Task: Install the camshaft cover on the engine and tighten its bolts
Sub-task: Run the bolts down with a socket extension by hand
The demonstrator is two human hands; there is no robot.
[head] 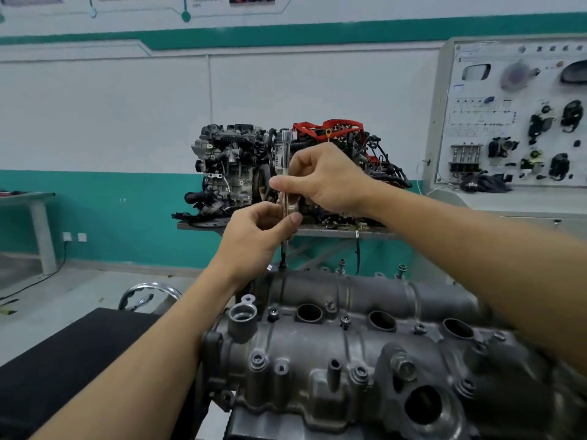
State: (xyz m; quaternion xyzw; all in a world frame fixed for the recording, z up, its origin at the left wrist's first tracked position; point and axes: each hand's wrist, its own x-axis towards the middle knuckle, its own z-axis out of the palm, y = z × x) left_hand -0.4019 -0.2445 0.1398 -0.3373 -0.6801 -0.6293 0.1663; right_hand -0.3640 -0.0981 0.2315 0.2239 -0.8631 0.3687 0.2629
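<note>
Head view: the camshaft cover [317,385] sat on the engine, in the foreground, lower centre to right. Its right end was blurred. Three open plug wells [308,312] ran along its top. Several bolts [273,313] were in their holes across the top face. The far-edge bolts [401,270] stood proud.

We held a chrome driver [286,154] upright over the cover's far left corner. Our right grip [324,182] was closed round its upper shaft, thumb across the front. Our left grip [257,230] pinched the shaft lower down, between thumb and fingertips. The thin lower end dropped to a dark socket [283,264] at the cover's far left edge. We couldn't tell whether it was seated on a bolt.

A black mat [79,360] lay left of the cover, with a chrome ring [149,292] just beyond it. Behind, a second engine [232,166] with red parts sat on a metal desk [317,231] near the wall. At far right, a white training board [514,122] carried mounted car parts.
</note>
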